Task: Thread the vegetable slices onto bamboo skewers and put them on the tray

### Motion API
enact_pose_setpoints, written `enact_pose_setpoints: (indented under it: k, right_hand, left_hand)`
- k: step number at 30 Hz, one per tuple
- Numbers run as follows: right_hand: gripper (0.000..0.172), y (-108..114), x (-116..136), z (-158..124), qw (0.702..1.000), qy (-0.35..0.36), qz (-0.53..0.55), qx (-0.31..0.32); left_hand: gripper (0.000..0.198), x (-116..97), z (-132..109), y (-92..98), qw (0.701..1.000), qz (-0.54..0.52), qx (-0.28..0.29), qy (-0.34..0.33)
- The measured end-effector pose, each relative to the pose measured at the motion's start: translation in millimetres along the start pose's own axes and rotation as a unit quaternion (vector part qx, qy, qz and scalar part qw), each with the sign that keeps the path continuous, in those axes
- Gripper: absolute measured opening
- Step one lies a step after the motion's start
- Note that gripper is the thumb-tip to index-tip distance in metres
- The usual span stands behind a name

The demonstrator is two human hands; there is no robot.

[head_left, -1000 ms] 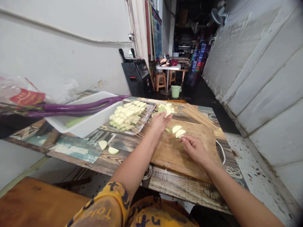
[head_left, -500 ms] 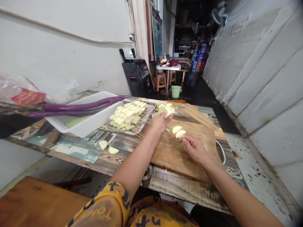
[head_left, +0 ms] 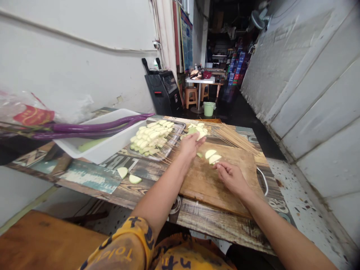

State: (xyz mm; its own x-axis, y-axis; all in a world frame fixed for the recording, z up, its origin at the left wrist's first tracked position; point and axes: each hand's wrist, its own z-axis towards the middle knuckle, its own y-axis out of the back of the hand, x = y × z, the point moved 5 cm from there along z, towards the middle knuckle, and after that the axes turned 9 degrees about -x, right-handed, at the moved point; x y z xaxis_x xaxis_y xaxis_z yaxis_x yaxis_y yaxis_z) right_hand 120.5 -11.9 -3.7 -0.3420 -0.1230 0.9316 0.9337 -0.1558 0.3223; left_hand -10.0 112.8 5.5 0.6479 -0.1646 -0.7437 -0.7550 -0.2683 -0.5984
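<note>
My left hand (head_left: 191, 145) is closed on a pale green vegetable slice, beside a pile of slices (head_left: 201, 129) at the back edge of the wooden cutting board (head_left: 208, 183). Over the board's right half, my right hand (head_left: 229, 174) pinches a thin skewer, most of it hidden by the fingers. Two half-round slices (head_left: 212, 156) are at the skewer's far end. A small green piece (head_left: 199, 154) lies between the hands. Left of the board, a metal tray (head_left: 176, 137) holds stacked skewered slices (head_left: 152, 137).
Bare bamboo skewers (head_left: 236, 138) lie behind the board. A white tub (head_left: 104, 152) stands at the left with long purple eggplants (head_left: 95, 127) across it. Two loose slices (head_left: 128, 175) rest on the table near its front edge.
</note>
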Motion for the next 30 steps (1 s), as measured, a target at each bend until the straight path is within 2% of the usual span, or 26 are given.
enact_pose_setpoints:
  k: [14,26,30]
  right_hand:
    - [0.03,-1.0,4.5,-1.2,1.0,0.014,-0.007,-0.011]
    - [0.033,-5.5,0.4,-3.5,0.995,-0.072,0.071,-0.002]
    - [0.033,-3.7,-0.5,-1.4,0.994,-0.067,0.081,-0.011]
  left_hand:
    - [0.002,1.1,-5.2,-4.4,1.0,0.008,0.026,0.001]
    - [0.003,2.9,-5.9,-4.0,0.999,-0.001,0.031,0.01]
    - [0.001,2.2,-4.1,-2.6,1.0,-0.01,0.016,0.013]
